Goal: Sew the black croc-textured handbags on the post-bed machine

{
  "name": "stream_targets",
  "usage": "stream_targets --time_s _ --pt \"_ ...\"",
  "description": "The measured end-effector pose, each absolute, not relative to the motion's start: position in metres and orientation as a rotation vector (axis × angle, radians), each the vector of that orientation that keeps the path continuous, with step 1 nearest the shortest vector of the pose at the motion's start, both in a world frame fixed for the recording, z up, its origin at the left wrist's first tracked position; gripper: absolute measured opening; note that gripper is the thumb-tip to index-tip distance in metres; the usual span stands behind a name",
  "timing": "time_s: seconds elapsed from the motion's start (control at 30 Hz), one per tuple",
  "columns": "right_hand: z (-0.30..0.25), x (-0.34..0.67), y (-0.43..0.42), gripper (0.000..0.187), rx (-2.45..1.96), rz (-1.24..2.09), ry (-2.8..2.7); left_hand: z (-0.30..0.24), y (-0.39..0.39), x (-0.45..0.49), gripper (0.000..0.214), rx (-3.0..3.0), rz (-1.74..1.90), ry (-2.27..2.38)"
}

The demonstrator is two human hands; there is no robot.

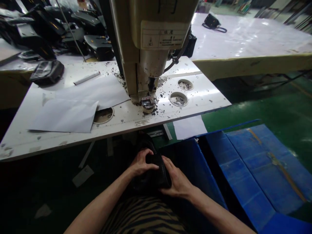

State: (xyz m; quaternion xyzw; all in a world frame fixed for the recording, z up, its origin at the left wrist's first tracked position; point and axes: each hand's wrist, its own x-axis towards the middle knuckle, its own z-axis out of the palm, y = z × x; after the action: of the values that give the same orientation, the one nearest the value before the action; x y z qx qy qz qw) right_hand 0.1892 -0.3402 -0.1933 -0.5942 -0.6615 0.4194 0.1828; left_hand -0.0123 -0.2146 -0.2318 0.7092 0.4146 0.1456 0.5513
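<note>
**Hands grip black pouch in lap, below the machine surface**

Left hand (141, 162) curled over the top left edge of a small black pouch (156, 175), fingers bent down onto it, thumb side toward the body. Pouch sits low in the lap, over striped clothing (143, 216), under the front edge of the white surface (73, 136). Right hand (177, 183) flat against the pouch's right side, fingers stretched along its edge, palm pressing in. Both hands are closed on the pouch from opposite sides.

Far left, up top: pile of black bags (60, 29) at the back, one loose black bag (47, 71) lying on the surface near its left end. White paper sheets (65, 115) lie in front, next to a round hole (103, 115) in the surface. Centre: cream machine (151, 39) stands on the surface, its metal head (148, 103) touching down among dark scraps. Two more round holes (181, 92) just right of it, with scraps inside. Right: blue crate (255, 169) on the green floor (268, 104), beside the person's right arm. Far back right, second white table (255, 39) with a black strapped item (212, 22) on it.
</note>
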Motion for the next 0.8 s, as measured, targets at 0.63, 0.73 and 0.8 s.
stream_targets --time_s 0.63,0.73,0.8 --pt "-0.205 0.185 -0.342 0.095 -1.693 1.232 -1.54 -0.225 -0.193 -0.021 0.062 1.77 0.182 0.763" --pt "-0.2 0.181 -0.343 0.096 -1.718 1.275 -1.491 -0.225 -0.189 -0.025 0.066 1.81 0.135 0.755" --pt "-0.197 0.178 -0.343 0.099 -1.722 1.271 -1.498 -0.226 -0.19 -0.024 0.07 1.83 0.117 0.786"
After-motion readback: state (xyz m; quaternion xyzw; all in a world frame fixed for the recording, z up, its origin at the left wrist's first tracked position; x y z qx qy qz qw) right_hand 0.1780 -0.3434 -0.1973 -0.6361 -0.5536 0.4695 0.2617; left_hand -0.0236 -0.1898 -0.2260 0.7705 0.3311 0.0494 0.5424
